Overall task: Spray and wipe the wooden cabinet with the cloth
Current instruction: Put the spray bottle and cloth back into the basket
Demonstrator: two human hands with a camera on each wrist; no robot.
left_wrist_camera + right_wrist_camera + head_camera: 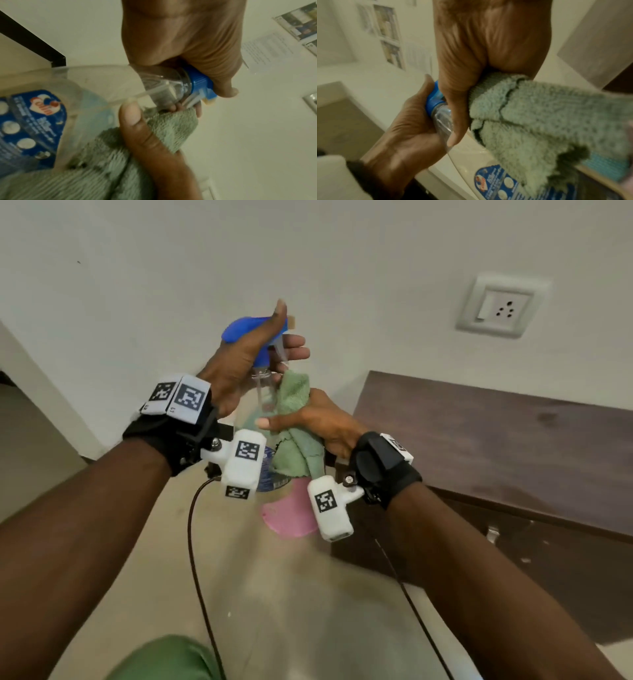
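Observation:
My left hand [245,356] grips the neck of a clear spray bottle [264,393] just under its blue trigger head [239,327], thumb up along the head and fingers by the trigger. The bottle is held upright in front of me, above the floor. My right hand [320,421] holds a bunched green cloth [295,454] against the bottle's side, with its thumb across the clear body. In the left wrist view the bottle [102,83] and cloth [102,169] fill the frame. The dark wooden cabinet [479,440] stands low to the right, with nothing touching it.
A white wall socket [500,308] sits above the cabinet. A pink object [291,515] lies on the beige floor below the bottle. Thin cables [195,559] hang from both wrist cameras. My green-clad knee [171,659] shows at the bottom.

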